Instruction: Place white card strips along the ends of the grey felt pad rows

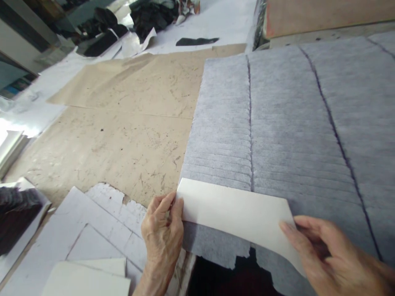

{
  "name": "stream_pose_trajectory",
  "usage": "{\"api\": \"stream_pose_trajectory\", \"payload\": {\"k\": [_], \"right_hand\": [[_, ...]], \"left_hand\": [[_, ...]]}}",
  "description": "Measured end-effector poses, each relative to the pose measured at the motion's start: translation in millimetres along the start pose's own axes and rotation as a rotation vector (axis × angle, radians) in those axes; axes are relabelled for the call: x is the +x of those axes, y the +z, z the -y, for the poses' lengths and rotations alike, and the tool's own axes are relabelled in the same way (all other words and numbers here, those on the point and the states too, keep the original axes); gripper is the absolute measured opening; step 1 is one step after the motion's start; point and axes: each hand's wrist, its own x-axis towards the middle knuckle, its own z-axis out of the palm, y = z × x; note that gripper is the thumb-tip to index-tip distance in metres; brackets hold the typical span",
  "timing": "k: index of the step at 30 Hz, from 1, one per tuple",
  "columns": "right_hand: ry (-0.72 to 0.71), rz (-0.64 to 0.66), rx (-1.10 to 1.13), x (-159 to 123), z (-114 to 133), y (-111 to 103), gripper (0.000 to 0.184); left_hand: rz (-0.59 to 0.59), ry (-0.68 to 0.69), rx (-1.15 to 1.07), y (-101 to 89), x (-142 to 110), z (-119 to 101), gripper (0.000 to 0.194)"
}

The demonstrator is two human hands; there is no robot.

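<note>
A white strip of card (231, 209) is held between both hands over overlapping sheets of grey fibrous material (222, 123). My left hand (163, 230) pinches its left end, thumb and fingers closed at the corner. At the right end, my right hand (327, 246) grips the card with the thumb on top and the fingers behind or under it. The card bends slightly near the right hand. Dark, fuzzy seam lines run down the grey layers, and their near edge is ragged around a black patch (228, 275).
Brown paper (132, 119) covers the table to the left. White sheets (89, 222) and cream cards (89, 277) lie at the front left, beside a stack of dark pieces (18, 213). Black scraps (154, 18) and a pinkish-brown board (327, 16) are at the back.
</note>
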Motion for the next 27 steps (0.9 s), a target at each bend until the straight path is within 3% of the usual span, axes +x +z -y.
{"api": "stream_pose_trajectory", "payload": {"k": [7,17,27], "right_hand": [[-0.241,-0.109,-0.069,5.9,13.9,-6.1,0.038],[-0.228,-0.128,-0.062,-4.4,9.7,-1.4,0.033],[-0.207,-0.092,-0.096,-3.9,7.4,1.3,0.034]], "left_hand": [[-0.037,-0.011,0.079,0.7,-1.6,0.2,0.021],[-0.009,-0.106,0.141,-2.5,-2.3,-5.2,0.032],[-0.024,-0.068,0.179,0.3,-2.9,-3.1,0.028]]}}
